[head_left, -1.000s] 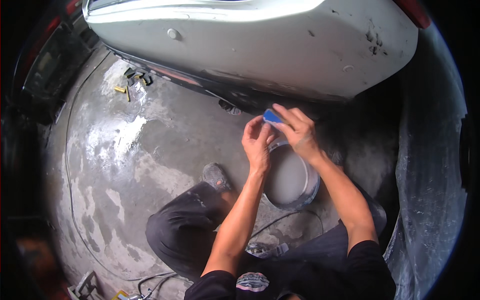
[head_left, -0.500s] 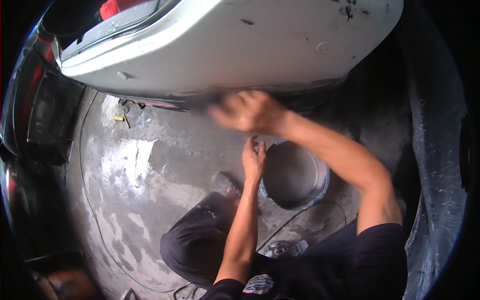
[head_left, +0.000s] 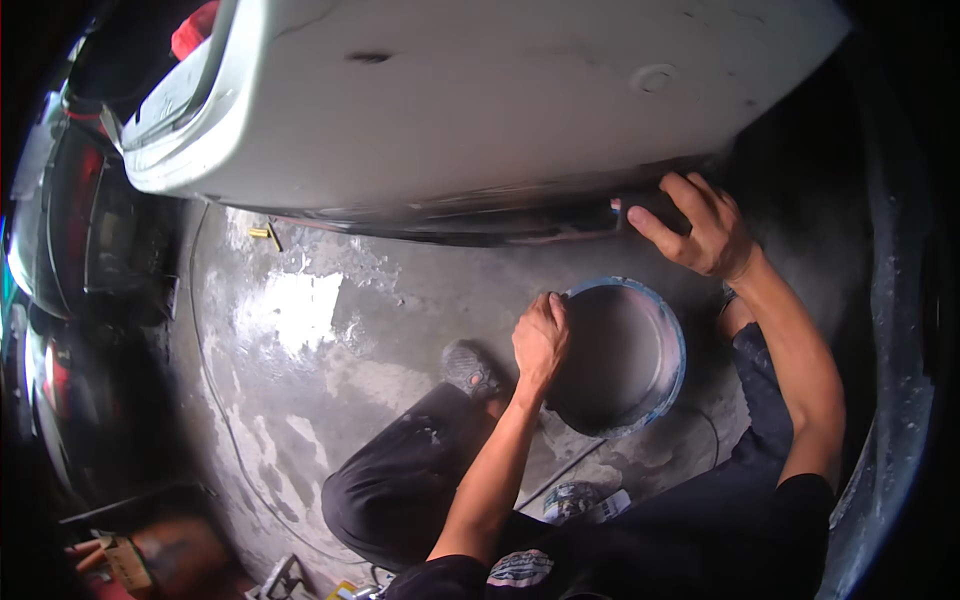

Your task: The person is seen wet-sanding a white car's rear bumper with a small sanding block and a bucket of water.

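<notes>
A pale car panel, with dark marks and a dark lower edge, spans the top of the view. My right hand is at the right end of that lower edge, fingers bent and thumb apart. Between them sits a dark pad, hard to tell from the shadow. A round bucket with a blue-stained rim and murky grey liquid stands on the floor below. My left hand is closed at the bucket's left rim, its fingertips partly hidden.
Small yellow pieces lie on the wet concrete floor. A thin cable curves along the left. Another dark car stands at far left. Plastic sheeting hangs at right. A jar-like container sits by my legs.
My right hand has moved right along the panel's lower edge. My left hand's fingers have curled in at the bucket's rim. The view has shifted, showing more of the floor's lower left.
</notes>
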A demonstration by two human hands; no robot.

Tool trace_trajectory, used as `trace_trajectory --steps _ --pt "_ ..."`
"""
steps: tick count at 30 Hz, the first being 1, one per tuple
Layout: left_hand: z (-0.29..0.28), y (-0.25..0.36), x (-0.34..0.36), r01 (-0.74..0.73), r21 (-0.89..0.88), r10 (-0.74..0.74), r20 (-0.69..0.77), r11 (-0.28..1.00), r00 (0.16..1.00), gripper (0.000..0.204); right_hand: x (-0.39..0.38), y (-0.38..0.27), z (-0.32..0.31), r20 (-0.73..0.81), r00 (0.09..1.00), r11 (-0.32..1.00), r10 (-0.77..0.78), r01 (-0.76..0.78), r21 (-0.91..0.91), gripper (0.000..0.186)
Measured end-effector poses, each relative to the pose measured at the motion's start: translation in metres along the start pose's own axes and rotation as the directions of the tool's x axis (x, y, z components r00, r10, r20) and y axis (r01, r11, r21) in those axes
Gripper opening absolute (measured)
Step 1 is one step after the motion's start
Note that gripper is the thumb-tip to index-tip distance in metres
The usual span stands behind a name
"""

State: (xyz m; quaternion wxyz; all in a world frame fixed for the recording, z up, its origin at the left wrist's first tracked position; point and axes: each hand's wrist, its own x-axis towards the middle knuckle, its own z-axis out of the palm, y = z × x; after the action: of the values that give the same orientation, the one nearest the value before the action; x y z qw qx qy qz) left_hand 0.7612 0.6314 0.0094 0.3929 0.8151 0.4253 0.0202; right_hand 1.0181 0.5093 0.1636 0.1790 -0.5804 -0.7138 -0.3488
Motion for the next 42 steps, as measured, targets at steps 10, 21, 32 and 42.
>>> trace_trajectory --steps 10,21,32,42 --pt "0.0 -0.003 0.002 0.0 0.049 0.002 -0.045 0.999 0.999 0.045 0.022 -0.015 -0.005 -0.031 0.999 0.988 -0.031 0.035 0.149 0.058" --pt "0.033 -0.106 0.025 -0.155 0.357 0.167 -0.004 0.921 0.986 0.051 0.192 -0.134 0.113 -0.154 0.985 0.995 -0.074 0.064 -0.071 0.027" --pt "0.008 -0.016 0.009 -0.04 -0.023 0.038 -0.058 0.999 0.998 0.052 -0.005 0.027 -0.018 0.055 0.99 0.982 -0.132 0.138 -0.127 0.048" --pt "0.006 -0.003 0.001 -0.029 0.078 0.035 -0.08 0.997 0.996 0.057 -0.047 0.014 -0.058 0.07 0.987 0.989 0.144 -0.141 -0.036 0.064"
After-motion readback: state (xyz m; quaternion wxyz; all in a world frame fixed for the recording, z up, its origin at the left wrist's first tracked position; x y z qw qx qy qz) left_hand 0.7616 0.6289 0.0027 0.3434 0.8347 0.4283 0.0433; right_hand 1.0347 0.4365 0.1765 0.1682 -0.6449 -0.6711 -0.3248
